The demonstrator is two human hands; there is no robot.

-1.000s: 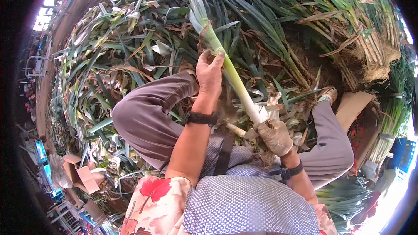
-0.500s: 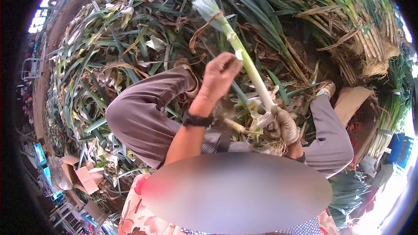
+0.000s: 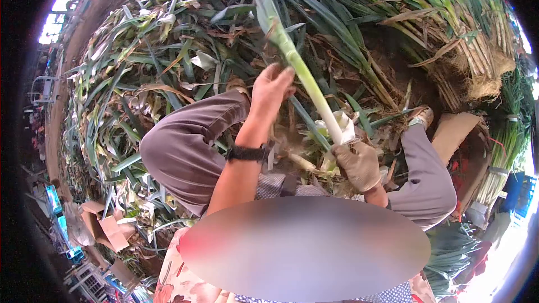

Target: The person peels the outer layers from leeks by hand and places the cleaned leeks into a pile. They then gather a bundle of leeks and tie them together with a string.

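A long leek (image 3: 314, 92) slants across the middle, green leaves at the far end and white base toward me. My gloved right hand (image 3: 359, 165) is closed round its base. My bare left hand (image 3: 272, 87), with a black band on the wrist, has its fingers curled beside the middle of the stalk. The fingertips are close to the stalk, and what they pinch, if anything, is blurred. Pale peeled leaf sheaths (image 3: 343, 126) lie around the base. Another pale stalk (image 3: 303, 161) lies below, between my legs.
Stripped leaves (image 3: 129, 73) lie in a deep heap to the left and ahead. Bundled leeks with roots (image 3: 477, 62) are piled at the upper right. Cardboard (image 3: 455, 134) stands by my right foot, and a torn carton (image 3: 106, 227) sits at the lower left.
My left hand has moved left, away from the pale leaf piece on the stalk. The leek has become slightly steeper, and my right hand has turned, its back now showing.
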